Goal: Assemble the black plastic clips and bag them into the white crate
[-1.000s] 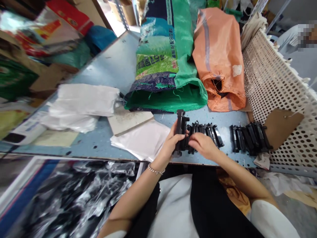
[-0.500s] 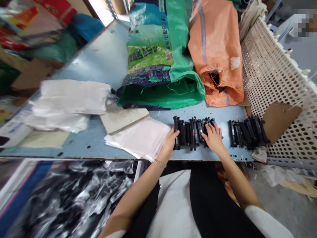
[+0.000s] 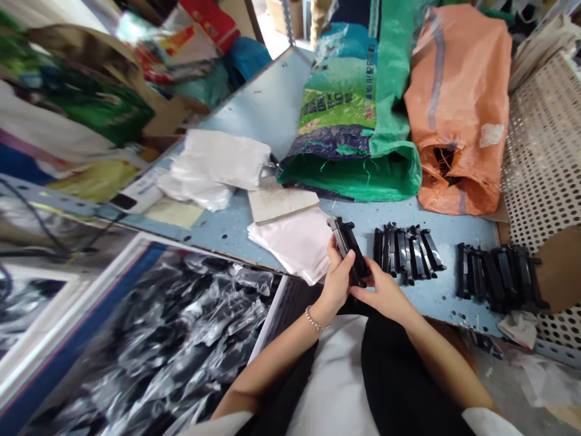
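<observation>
Blue table is packed: the sagging green sack could slump near, orange sack blocks the far right, white sheets crowd the left. A stray bump could scatter the row of black parts. Left hand is clutching black pieces (two, I think, partly hidden) over the near edge, right hand touching their near end. Slack grip, one could drop.

Black part partly behind fingers
</observation>
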A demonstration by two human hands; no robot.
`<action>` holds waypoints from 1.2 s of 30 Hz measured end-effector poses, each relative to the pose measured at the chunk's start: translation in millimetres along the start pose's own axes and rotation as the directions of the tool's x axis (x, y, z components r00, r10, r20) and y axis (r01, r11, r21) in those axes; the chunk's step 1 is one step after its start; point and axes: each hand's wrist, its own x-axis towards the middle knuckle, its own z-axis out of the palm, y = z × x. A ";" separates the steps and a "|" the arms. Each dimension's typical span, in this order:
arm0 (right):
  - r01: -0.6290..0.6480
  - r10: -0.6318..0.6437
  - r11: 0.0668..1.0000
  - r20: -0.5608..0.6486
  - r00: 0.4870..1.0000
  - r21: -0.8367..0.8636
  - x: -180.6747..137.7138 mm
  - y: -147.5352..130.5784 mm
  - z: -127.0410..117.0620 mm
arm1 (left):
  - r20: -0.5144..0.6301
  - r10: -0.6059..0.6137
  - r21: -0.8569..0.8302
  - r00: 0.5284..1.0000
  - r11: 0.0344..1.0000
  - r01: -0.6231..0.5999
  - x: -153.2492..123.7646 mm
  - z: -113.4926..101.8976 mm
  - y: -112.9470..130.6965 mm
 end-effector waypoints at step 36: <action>-0.631 0.193 0.318 0.603 0.774 0.707 34.5 32.4 58.2 | 0.358 0.375 0.774 0.855 0.392 -0.496 71.6 -163.5 35.2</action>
